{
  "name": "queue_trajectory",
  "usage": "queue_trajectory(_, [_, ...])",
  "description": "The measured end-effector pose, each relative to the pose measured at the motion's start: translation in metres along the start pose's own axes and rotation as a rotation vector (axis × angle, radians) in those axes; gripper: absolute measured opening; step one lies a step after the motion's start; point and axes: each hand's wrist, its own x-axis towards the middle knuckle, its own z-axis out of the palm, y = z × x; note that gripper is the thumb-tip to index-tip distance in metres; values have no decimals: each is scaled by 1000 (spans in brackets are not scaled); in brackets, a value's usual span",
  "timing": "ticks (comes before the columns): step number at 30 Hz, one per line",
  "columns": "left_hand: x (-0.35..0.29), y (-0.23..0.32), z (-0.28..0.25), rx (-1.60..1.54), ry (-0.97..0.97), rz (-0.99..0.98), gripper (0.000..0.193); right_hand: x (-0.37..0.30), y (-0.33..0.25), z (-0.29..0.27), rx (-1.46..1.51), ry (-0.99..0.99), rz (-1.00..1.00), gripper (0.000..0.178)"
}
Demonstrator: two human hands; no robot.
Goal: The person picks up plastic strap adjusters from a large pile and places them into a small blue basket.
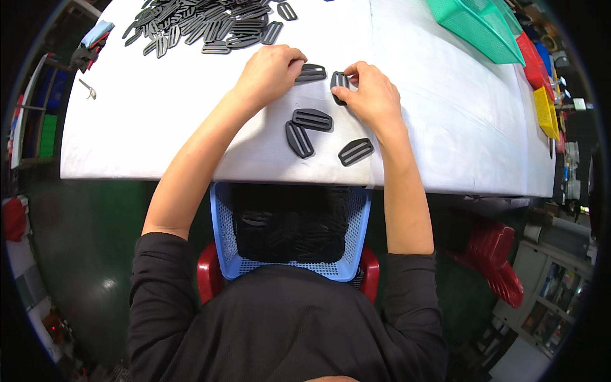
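My left hand (270,73) is closed with its fingertips on the left end of a black plastic slide buckle (312,73), which lies nearly level at the table. Just to its right, my right hand (374,95) pinches a second slide buckle (339,89) between thumb and finger, held lengthwise toward me. Nearer to me lie loose buckles of the same kind: one slanting buckle (299,139) touches or overlaps another buckle (312,119), and a separate buckle (356,152) rests close to the front edge.
A large heap of black buckles (210,25) covers the far left of the white table (458,127). Below the front edge, a blue basket (219,223) full of black pieces is at my lap. Green (477,28), red (533,60) and yellow bins (546,113) line the right side.
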Motion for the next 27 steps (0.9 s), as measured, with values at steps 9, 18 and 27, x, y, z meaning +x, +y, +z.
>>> queue_trajectory(9, [31,-28,0,545,118,-83,28,-9,-18,10,227,-79,-98,28])
queue_trajectory(18, [38,-20,-13,405,39,-55,15,50,7,-1,286,121,-167,29])
queue_trajectory(27, [13,-40,-38,231,136,-68,22,172,-60,70,-197,274,-467,29])
